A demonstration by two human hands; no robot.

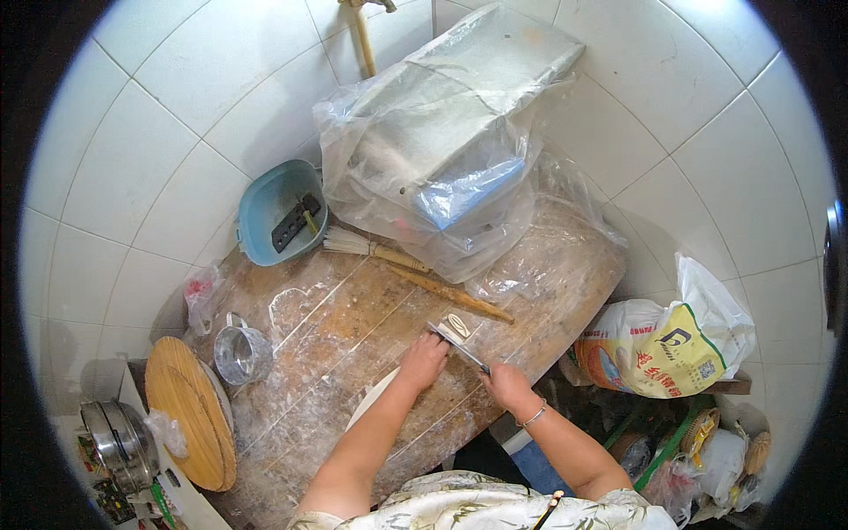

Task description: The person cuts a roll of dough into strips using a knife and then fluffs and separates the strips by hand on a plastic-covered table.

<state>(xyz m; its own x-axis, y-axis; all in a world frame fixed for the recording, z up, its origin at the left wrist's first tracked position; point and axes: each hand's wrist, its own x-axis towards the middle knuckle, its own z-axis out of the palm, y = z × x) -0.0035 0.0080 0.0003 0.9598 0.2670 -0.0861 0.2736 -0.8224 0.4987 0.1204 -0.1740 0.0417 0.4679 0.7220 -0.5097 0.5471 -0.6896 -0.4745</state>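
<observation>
My right hand (509,386) is closed round the handle of a knife (465,350), its narrow blade slanting up to the left. On the board just beyond the blade lie small pale pieces of dough (455,325). Close to the blade on the left, my left hand (425,359) presses down with bent fingers on a long strip of dough (372,399). Most of that strip is hidden under the hand and forearm; a pale length shows beside the left wrist.
Across the floury wooden board (309,353) lie a rolling pin (450,293) and a brush (375,250). A blue basin (254,221), a metal cup (242,351) and round wooden lids (187,411) stand left. Behind is a plastic-covered metal machine (442,115); right, a printed sack (649,344).
</observation>
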